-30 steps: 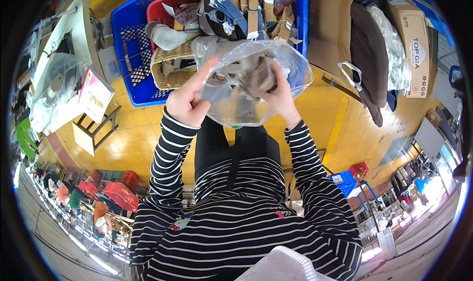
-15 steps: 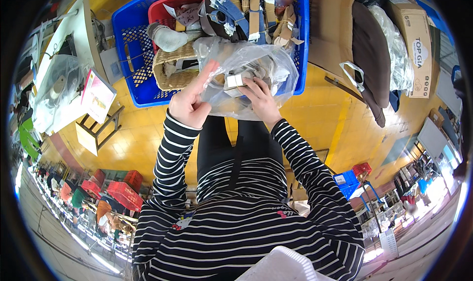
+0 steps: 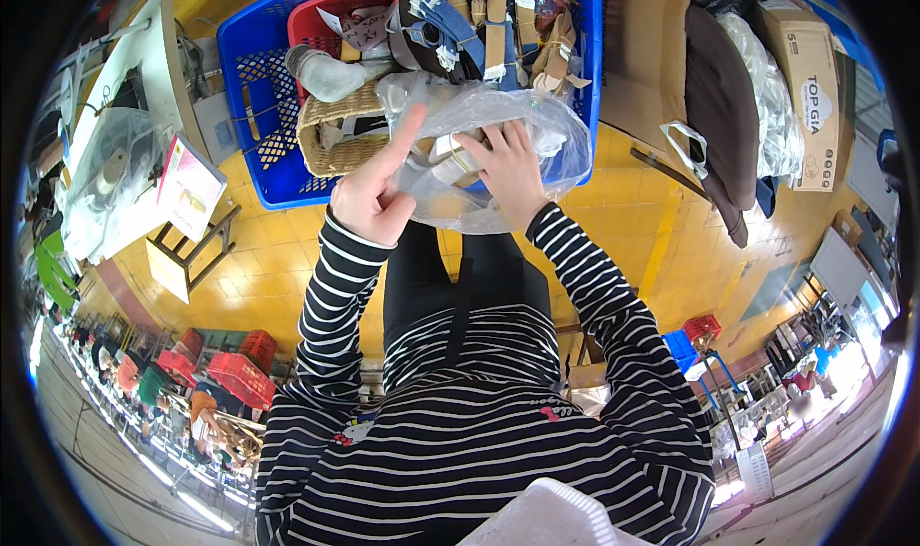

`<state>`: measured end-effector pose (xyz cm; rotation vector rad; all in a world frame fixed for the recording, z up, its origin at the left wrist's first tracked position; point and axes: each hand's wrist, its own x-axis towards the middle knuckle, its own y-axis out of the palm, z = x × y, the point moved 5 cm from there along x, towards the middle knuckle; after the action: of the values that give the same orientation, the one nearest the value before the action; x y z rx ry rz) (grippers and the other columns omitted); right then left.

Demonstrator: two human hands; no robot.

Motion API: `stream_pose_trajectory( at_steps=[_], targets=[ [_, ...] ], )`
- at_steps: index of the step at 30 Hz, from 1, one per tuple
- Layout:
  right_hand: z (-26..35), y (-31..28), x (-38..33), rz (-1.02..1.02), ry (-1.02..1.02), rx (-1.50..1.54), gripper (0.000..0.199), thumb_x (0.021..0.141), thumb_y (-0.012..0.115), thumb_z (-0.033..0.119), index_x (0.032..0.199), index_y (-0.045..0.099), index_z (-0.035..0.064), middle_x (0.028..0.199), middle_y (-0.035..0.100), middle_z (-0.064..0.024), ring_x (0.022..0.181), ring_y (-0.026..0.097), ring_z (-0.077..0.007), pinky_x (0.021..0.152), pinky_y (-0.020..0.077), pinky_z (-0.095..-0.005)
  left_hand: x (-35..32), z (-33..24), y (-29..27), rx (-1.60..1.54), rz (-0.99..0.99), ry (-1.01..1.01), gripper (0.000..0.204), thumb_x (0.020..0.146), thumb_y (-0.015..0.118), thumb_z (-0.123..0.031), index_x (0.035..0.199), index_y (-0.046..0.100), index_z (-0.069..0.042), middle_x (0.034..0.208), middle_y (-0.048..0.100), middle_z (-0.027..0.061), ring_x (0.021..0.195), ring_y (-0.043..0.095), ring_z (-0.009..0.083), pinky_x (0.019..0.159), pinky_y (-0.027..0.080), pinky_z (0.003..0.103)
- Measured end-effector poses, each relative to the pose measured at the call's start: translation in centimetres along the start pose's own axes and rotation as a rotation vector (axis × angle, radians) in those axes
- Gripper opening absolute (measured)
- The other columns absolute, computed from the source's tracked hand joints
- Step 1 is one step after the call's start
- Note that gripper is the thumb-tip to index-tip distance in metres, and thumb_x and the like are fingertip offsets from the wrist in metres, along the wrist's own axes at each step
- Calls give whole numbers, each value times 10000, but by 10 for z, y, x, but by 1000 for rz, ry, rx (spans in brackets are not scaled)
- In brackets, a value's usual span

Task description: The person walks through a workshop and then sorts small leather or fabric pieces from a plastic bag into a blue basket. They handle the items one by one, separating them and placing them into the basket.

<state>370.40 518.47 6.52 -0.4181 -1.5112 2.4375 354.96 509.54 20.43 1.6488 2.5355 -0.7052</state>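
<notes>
A clear plastic bag point(image 3: 567, 148) lies over the front of a blue crate point(image 3: 287, 199), its mouth towards me. My left hand point(image 3: 372, 201) is at the bag's left edge, apparently gripping it, index finger stretched along the plastic and thumb pointing right; the other fingers are hidden. Inside the bag mouth, my right hand point(image 3: 513, 170) has its fingers bent over a bundle of pale strips point(image 3: 452, 163) with a thin band around it. More pale pieces show through the plastic, too blurred to name. Left of the bag sits a woven basket point(image 3: 316, 134).
The crate also holds a red basket point(image 3: 305, 29), a grey-white roll point(image 3: 331, 75) and bundled tan and blue straps point(image 3: 494, 38). On the right stand a cardboard box point(image 3: 810, 96) and dark brown fabric point(image 3: 714, 96). A small stool point(image 3: 196, 259) is at left on the yellow floor point(image 3: 613, 239).
The right hand has shifted slightly, its fingers now spread further over the bundle, which has turned and tilted. The bag's right side bulges further right. The left hand has barely moved.
</notes>
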Motion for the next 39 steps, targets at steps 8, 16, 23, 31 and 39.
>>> stream_pose_trajectory(
  at_steps=[8, 16, 23, 31, 39],
  targets=[
    [38, -1, 8, 129, 157, 592, 469, 803, 674, 276, 1235, 541, 149, 1124, 560, -175, 1031, 570, -353, 794, 511, -421, 5, 23, -2, 453, 41, 174, 778, 640, 463, 68, 1367, 469, -209, 1336, 510, 157, 515, 557, 202, 516, 452, 274],
    [-51, 36, -31, 92, 547, 27, 556, 735, 657, 154, 1250, 487, 37, 1106, 602, -185, 1050, 568, -346, 870, 477, -442, 6, 14, -1, 369, 70, -21, 844, 636, 442, 73, 1448, 336, -132, 1272, 544, 210, 792, 637, 350, 703, 517, 341],
    [-45, 8, -19, -23, 679, 397, 285, 753, 572, 107, 1016, 602, 0, 766, 644, -235, 742, 637, -407, 681, 507, -466, 8, 19, 13, 290, 42, 8, 879, 641, 441, 79, 1473, 299, -168, 1437, 444, 71, 470, 389, 84, 474, 361, 207],
    [92, -29, 57, -340, 368, 1004, 89, 769, 580, 82, 714, 622, 26, 664, 589, -170, 620, 594, -353, 582, 470, -422, 8, 24, 3, 294, 22, 37, 862, 633, 461, 85, 1458, 332, -130, 1441, 448, 41, 460, 345, 30, 435, 298, 182],
    [42, 29, 90, -189, 317, 1004, 220, 812, 597, 72, 1015, 586, -10, 1033, 580, -208, 937, 567, -327, 754, 458, -371, 19, 32, -4, 268, 44, -57, 902, 602, 426, 123, 1463, 323, -123, 1439, 455, 26, 511, 344, 7, 457, 281, 155]
  ],
)
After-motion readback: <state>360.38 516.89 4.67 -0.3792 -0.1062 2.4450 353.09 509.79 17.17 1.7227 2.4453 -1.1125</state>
